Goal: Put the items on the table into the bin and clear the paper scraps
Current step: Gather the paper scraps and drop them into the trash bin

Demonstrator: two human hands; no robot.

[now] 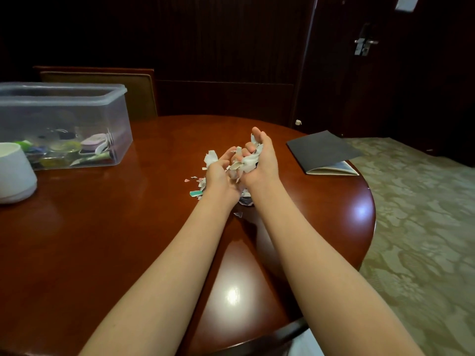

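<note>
Left hand (221,173) and right hand (262,160) cupped together, fingers curled round a wad of paper scraps (248,160) just above the table (128,227); loose bits (196,187) at 7 o'clock; bin (64,124) at 10 o'clock, well apart; risk: loose cupping sheds scraps in transit.

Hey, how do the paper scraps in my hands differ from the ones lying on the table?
The held scraps are bunched between the left hand and right hand, above the table; the loose scraps lie scattered flat on it. The held scraps look larger and crumpled; the loose scraps are small bits, some pink, one teal. Both are torn paper, outside the bin.
</note>
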